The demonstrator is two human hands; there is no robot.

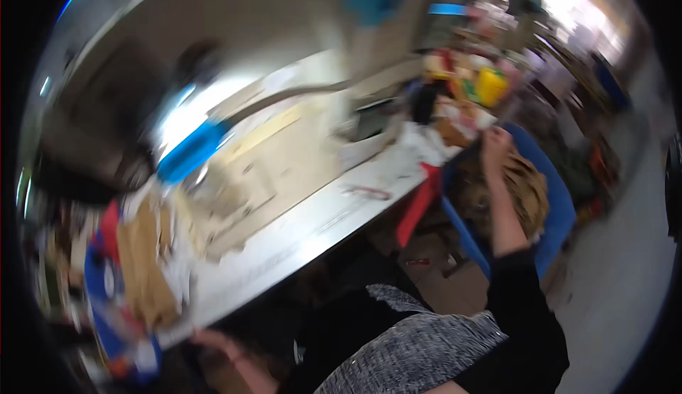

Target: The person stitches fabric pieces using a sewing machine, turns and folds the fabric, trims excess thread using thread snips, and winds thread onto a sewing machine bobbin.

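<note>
The whole view is smeared by motion. My right hand [495, 142] is stretched out to the right, over a blue bin [561, 216] that holds crumpled brown paper [527, 184]. The hand sits at the top of that paper; its grip is too blurred to read. My left hand [212, 338] is low at the left, at the near edge of the white table [312, 227], just below a pile of brown cardboard pieces [145, 270]. Its fingers cannot be made out either.
A red flat piece [418, 206] hangs off the table's right end beside the bin. A blue object [192, 151] lies at the table's back left. A yellow container [491, 85] and mixed clutter stand further back. Cardboard boxes [433, 266] sit under the table.
</note>
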